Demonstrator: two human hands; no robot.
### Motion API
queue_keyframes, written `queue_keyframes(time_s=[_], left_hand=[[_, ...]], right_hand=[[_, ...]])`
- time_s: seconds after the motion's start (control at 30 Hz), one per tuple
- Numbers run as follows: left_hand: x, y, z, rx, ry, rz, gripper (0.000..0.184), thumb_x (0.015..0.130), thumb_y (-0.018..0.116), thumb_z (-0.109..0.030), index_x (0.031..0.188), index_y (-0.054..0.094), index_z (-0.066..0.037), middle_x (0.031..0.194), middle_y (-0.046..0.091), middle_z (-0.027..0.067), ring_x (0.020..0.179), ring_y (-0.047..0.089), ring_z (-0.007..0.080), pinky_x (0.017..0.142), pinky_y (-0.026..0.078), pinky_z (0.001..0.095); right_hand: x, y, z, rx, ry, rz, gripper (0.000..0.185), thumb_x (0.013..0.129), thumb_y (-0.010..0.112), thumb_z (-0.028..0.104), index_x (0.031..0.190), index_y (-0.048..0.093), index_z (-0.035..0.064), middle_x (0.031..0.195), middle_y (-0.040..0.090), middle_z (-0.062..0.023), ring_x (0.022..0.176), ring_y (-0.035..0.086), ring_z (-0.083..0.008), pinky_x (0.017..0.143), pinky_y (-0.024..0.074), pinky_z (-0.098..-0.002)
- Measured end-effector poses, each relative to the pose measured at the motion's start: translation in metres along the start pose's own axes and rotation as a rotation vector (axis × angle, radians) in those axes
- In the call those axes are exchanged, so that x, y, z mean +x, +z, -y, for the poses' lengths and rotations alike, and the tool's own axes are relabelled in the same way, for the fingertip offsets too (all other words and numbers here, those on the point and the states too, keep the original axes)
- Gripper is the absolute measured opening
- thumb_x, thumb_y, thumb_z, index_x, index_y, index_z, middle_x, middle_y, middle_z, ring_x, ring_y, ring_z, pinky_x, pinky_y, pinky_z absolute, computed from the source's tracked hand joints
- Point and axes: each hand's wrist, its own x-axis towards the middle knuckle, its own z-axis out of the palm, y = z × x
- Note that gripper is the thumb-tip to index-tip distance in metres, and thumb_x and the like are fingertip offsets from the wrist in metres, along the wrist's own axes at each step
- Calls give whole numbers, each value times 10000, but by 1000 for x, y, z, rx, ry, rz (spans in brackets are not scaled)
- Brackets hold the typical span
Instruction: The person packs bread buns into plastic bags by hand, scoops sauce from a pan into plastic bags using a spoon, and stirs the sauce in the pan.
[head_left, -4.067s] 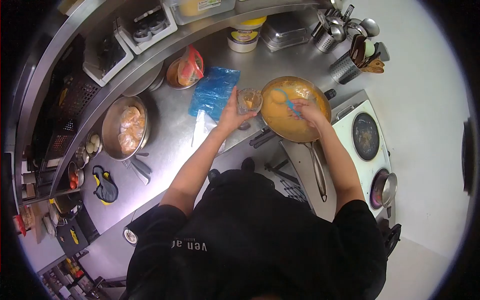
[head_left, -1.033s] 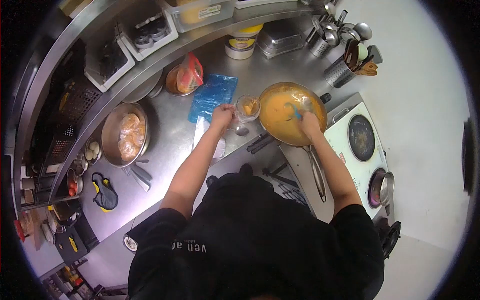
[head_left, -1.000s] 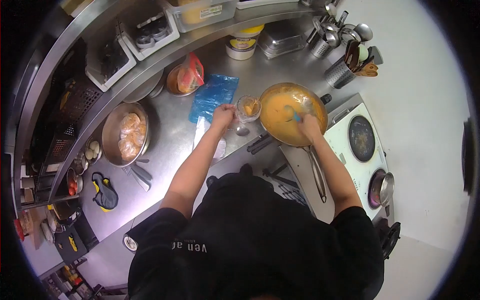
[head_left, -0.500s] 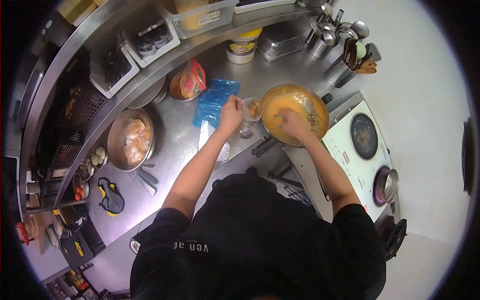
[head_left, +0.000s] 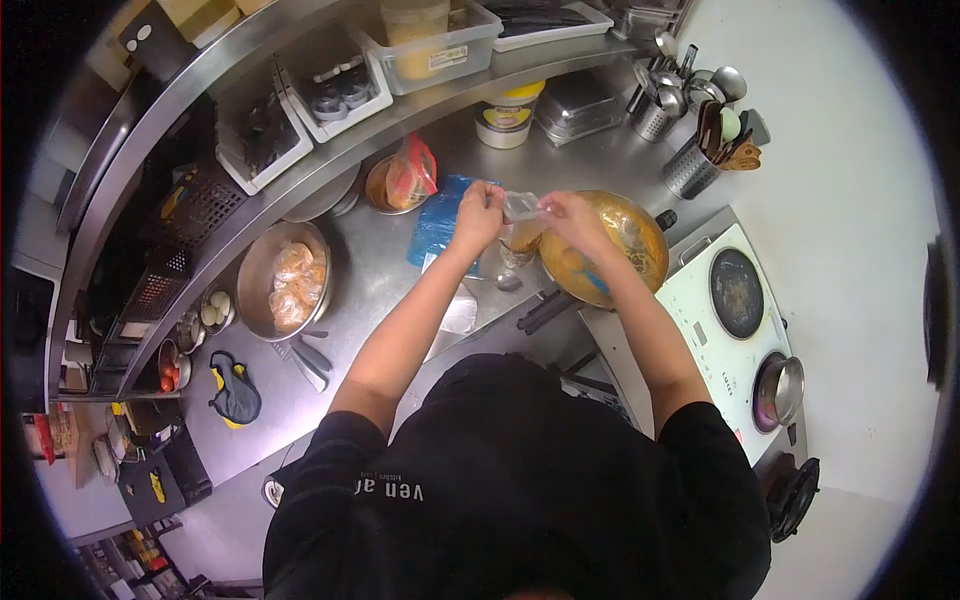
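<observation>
A clear plastic bag (head_left: pixel 521 207) with some orange-brown food in its lower part stands over the counter, beside the pan. My left hand (head_left: pixel 481 208) pinches the left side of the bag's mouth. On the opposite side, my right hand (head_left: pixel 570 218) pinches the edge, and the mouth is spread between them. Just right of the bag, the wide pan (head_left: pixel 640 235) is coated with orange sauce; a blue utensil (head_left: pixel 596 283) lies in it, partly hidden by my right forearm. Near my left hand is a blue plastic sheet (head_left: pixel 432 228). A spoon (head_left: pixel 509 282) rests below the bag.
A steel bowl (head_left: pixel 252 277) holds several filled bags, with knives (head_left: pixel 303 362) nearby. A smaller bowl (head_left: pixel 378 186) carries a red-edged bag. To the right are a white double hotplate (head_left: pixel 728 345) and a utensil holder (head_left: pixel 690 172). A shelf (head_left: pixel 415 105) overhangs the counter's back.
My right hand has left the pan, moved up and left, and taken hold of the bag's edge. The bag's mouth is now raised and spread between both hands. The view has shifted slightly.
</observation>
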Motion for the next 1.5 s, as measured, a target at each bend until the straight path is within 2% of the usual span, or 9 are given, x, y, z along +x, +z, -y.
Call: queue_keyframes(time_s=[0.47, 0.53, 0.7, 0.9, 1.17, 1.27, 1.33, 1.4, 1.5], left_hand=[[9, -33, -75, -223, -13, 265, 191, 922, 571, -161, 1027, 551, -3, 890, 604, 59, 791, 585, 119, 719, 476, 253], [7, -49, -83, -109, 324, 21, 326, 877, 635, -185, 1106, 533, 23, 1046, 550, 124, 850, 593, 168, 746, 493, 298], [-21, -70, -43, -80, 37, 326, 1020, 742, 780, -223, 1445, 85, 28, 1464, 236, 260, 1355, 281, 341, 1070, 313, 390], [-49, -24, -9, -1044, -351, 465, 667, 850, 674, -178, 1372, 293, -12, 1357, 425, 179, 1242, 450, 286, 1001, 420, 376], [-75, 6, -32, -1259, -433, 422, 375, 947, 511, -192, 1257, 421, 0, 1275, 510, 158, 1190, 509, 287, 998, 446, 409], [-74, -9, -29, -1098, -386, 570, 656, 895, 604, -313, 1373, 293, 9, 1381, 401, 195, 1302, 381, 311, 1070, 335, 428], [-65, -23, -24, -288, -301, 9, 998, 762, 743, -389, 1443, 132, 10, 1475, 249, 202, 1379, 229, 312, 1123, 197, 411], [-54, -62, -44, 6, 341, -143, 1240, 574, 856, -425, 1452, 88, -3, 1502, 184, 199, 1387, 178, 348, 1133, 160, 394], [-10, -90, -96, 132, 645, 26, 1191, 544, 873, -378, 1435, 175, -6, 1467, 268, 194, 1357, 264, 321, 1108, 236, 382]], right_hand=[[20, 10, 66, -17, -451, -238, 398, 802, 626, 76, 1185, 519, 51, 1074, 606, -158, 982, 590, -351, 832, 475, -397], [26, -7, 85, -93, -449, -161, 327, 809, 617, 78, 1129, 558, 45, 1064, 609, -173, 978, 586, -362, 824, 479, -404], [20, -40, 145, -218, -563, -238, 140, 830, 611, 121, 934, 634, 30, 950, 623, -184, 909, 601, -366, 766, 489, -418], [8, -59, 195, -505, -449, -331, 205, 818, 638, 221, 875, 631, 24, 848, 623, -152, 772, 613, -355, 661, 492, -424], [18, -61, 199, -501, -525, -460, 209, 837, 622, 239, 886, 645, 36, 838, 625, -148, 797, 617, -341, 675, 490, -419], [21, -62, 189, -302, -629, -372, 205, 850, 612, 234, 909, 654, 42, 858, 629, -150, 805, 613, -335, 688, 490, -398], [19, -68, 190, -288, -643, -325, 207, 857, 605, 234, 918, 656, 43, 875, 632, -149, 808, 614, -332, 692, 491, -386], [20, -75, 194, -269, -656, -280, 209, 864, 599, 234, 926, 658, 43, 891, 635, -148, 810, 615, -329, 696, 491, -374], [22, -81, 203, -219, -745, -202, 221, 867, 604, 241, 903, 642, 27, 850, 623, -139, 773, 607, -324, 674, 481, -371]])
